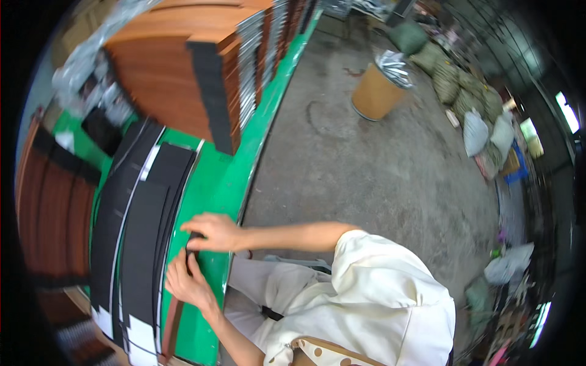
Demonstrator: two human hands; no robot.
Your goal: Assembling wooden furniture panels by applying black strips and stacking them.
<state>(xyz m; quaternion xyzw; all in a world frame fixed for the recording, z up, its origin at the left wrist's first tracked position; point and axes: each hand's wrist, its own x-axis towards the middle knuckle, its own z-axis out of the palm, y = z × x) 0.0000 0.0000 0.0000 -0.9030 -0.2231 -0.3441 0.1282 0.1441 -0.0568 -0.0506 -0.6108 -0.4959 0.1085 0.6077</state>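
A narrow reddish-brown strip [173, 326] runs along the near edge of the green tabletop [210, 189] and up beneath my hands. My left hand [189, 283] closes round it, fingers curled over the strip and thumb raised beside it. Just beyond, my right hand [213, 233] pinches a small black piece [195, 239] at the strip's far end. My fingers hide most of that end, and I cannot tell if the black piece is joined to the strip. Long flat black strips [140, 244] lie stacked left of my hands, with white bands and white ends.
Tall stacks of brown wood-look panels with black ends [165, 85] stand on the far table. More brown panels [55, 207] are at the left. Across the concrete floor are a tan drum [377, 94] holding silvery material and several filled sacks [461, 82].
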